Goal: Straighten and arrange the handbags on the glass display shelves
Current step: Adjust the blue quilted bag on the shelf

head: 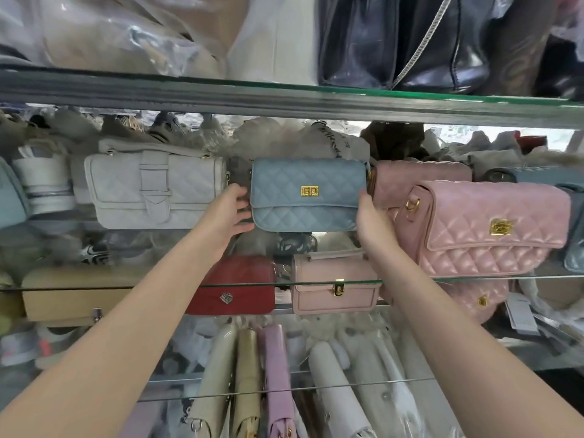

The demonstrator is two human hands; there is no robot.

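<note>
A light blue quilted handbag (308, 194) with a gold clasp stands upright in the middle of the glass shelf (474, 279). My left hand (229, 213) holds its left end and my right hand (369, 221) holds its right end, fingers curled round the sides. A white quilted bag (155, 191) with a strap flap stands to its left. A shiny pink quilted bag (486, 229) sits to the right, tilted and nearer the shelf's front edge, with another pink bag (420, 178) behind it.
Above, a glass shelf (284, 96) carries a dark navy bag (401, 42) and plastic-wrapped bags. Below stand a red bag (240, 286), a pale pink clasp bag (335, 286) and a tan bag (72, 295). Wrapped bags in beige, lilac and white fill the lowest level.
</note>
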